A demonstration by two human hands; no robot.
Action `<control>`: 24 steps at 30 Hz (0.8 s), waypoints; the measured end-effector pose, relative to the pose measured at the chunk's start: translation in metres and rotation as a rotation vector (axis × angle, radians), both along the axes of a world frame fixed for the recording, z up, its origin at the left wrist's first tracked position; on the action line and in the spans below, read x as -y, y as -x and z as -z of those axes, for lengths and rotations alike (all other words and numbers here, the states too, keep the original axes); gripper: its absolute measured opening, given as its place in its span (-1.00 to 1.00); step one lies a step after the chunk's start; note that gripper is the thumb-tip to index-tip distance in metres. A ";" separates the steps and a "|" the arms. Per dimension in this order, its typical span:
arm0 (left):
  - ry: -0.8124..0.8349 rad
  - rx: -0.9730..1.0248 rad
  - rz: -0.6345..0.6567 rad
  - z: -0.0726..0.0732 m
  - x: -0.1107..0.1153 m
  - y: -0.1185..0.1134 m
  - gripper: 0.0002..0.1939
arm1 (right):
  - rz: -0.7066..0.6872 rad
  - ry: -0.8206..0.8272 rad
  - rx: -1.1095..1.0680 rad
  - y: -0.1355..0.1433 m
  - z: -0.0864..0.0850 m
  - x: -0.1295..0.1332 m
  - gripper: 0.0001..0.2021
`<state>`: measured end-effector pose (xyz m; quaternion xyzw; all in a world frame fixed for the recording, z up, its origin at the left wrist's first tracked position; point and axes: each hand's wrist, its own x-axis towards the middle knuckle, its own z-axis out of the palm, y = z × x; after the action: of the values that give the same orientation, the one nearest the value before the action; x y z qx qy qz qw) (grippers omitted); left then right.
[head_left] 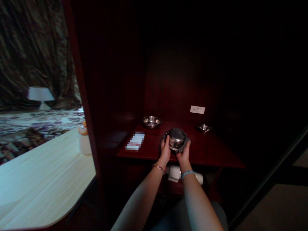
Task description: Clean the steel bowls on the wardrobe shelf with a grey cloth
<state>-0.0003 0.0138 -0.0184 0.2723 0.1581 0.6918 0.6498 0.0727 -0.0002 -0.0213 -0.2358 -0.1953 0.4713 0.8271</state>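
A shiny metal bowl (177,134), turned with its base up, is held between my two hands above the dark red shelf (202,150). My left hand (165,150) grips its left rim, thumb on the outer wall. On the opposite side, my right hand (184,154) is closed on a grey cloth (184,146), which presses against the bowl's near right edge. Behind the left hand, a wider metal bowl (151,122) rests upright on the shelf. A smaller metal bowl (204,128) stands at the back right.
A blurred-out white card or sheet (135,141) lies at the shelf's left. The back wall carries a white socket panel (197,109). White objects (174,173) sit below the shelf. Left of the dark side panel (89,96) is a pale wooden table (43,173) with a white pot (85,143).
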 end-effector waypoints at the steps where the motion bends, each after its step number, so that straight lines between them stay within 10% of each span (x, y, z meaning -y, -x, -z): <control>1: -0.001 -0.003 -0.002 0.000 0.000 0.000 -0.59 | 0.001 0.002 0.001 0.000 0.000 0.000 -0.49; 24: -0.046 -0.059 -0.025 0.003 -0.003 0.000 -0.55 | -0.003 -0.044 0.043 -0.001 0.005 -0.004 -0.48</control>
<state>-0.0005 0.0166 -0.0215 0.3054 0.1644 0.6950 0.6299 0.0740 0.0043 -0.0264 -0.2275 -0.2235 0.4631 0.8270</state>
